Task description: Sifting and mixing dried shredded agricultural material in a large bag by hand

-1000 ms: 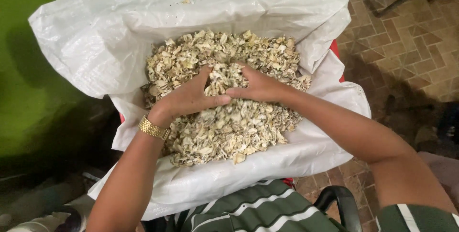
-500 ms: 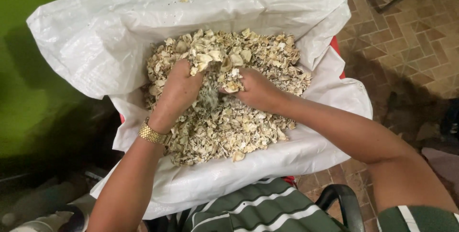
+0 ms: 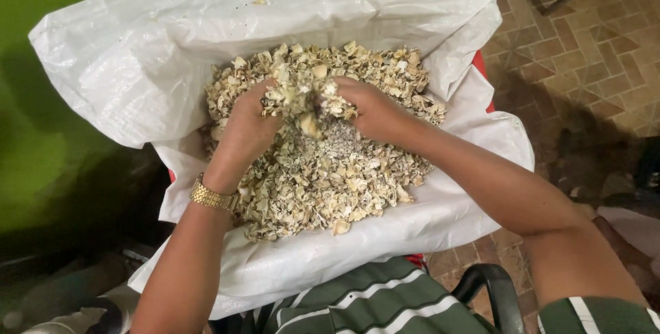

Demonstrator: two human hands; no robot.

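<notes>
Over the white sack (image 3: pixel 124 66), I see both hands, left hand (image 3: pixel 244 127) and right hand (image 3: pixel 375 110), cupped shut on a clump of dry flakes (image 3: pixel 306 97): light, brittle, loose, so scoop from underneath.

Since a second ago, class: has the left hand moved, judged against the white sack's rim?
Yes. The left hand has lifted off the pile of dried husks and curled shut on a handful, slightly nearer the white sack back rim.

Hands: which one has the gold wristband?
The left hand: a gold band circles its wrist. The right hand has a bare wrist. Both grip pale dried pieces.
</notes>
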